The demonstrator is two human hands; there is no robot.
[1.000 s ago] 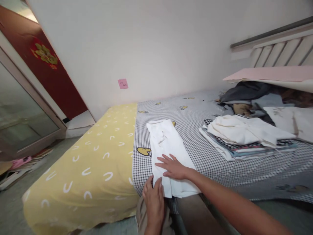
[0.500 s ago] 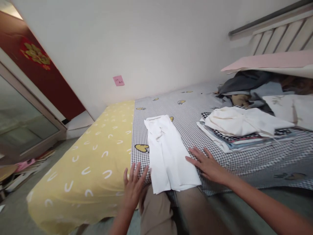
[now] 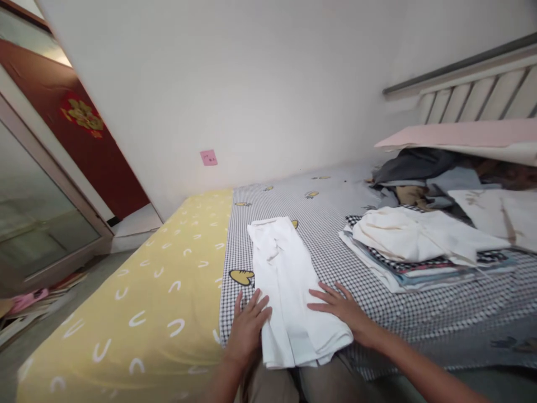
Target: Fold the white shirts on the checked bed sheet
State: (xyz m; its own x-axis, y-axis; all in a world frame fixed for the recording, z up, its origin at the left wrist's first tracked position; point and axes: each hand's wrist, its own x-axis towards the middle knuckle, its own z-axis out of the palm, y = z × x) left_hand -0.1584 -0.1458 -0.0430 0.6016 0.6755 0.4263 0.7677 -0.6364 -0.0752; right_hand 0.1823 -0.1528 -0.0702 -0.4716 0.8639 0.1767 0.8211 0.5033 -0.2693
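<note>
A pair of white trousers (image 3: 289,291) lies flat on the checked bed sheet (image 3: 335,246), its waist end away from me and its leg ends at the bed's front edge by my knees. My left hand (image 3: 248,322) rests at the left edge of the trousers, fingers spread, the fingertips just over the cloth. On the opposite edge, my right hand (image 3: 342,309) lies with fingers apart, its fingertips on the white fabric. Neither hand grips anything.
To the right sits a stack of folded clothes (image 3: 423,240) with a white garment on top. Behind it are a heap of dark clothes (image 3: 419,170) and a pink board-like sheet (image 3: 465,134). A yellow patterned cover (image 3: 168,280) spreads over the bed's left side.
Both hands have moved inward onto the edges of the trousers. The right leg end looks slightly shifted and wrinkled. My view has tilted upward a little.
</note>
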